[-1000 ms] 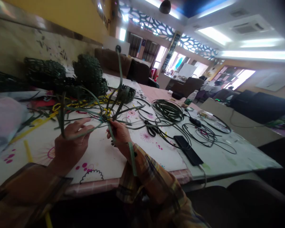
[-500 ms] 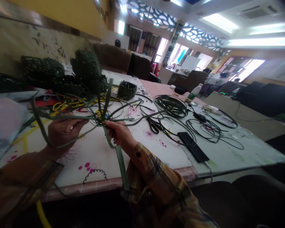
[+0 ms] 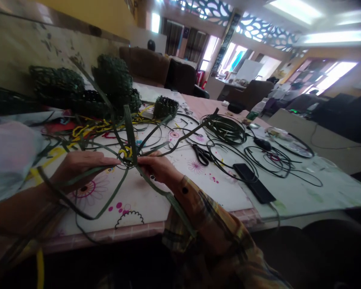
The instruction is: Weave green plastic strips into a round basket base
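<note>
**Pinched Narrow, Fanned Wide**

Pinched a green woven piece (image 3: 128, 161) at its near edge, just ahead of the right hand (image 3: 155, 166), narrowly between thumb and finger, probably to steady the crossing over the desk (image 3: 156, 210). Laid the left hand (image 3: 81, 162) opposite, fingers close together along a green strip (image 3: 86, 175); could not tell whether gripping. Fanned other ends outward, likely to avoid tangling. Had black scissors (image 3: 201, 154) and a coil (image 3: 228, 134) to the right of the right hand, presumably for easy reach, and green woven forms (image 3: 112, 78) beyond the left hand, perhaps set aside for room. Could read no brand: found only blurred marks on a dark pillar (image 3: 225, 44) and nothing legible on a bottle (image 3: 256, 109), both beyond the right hand.
</note>
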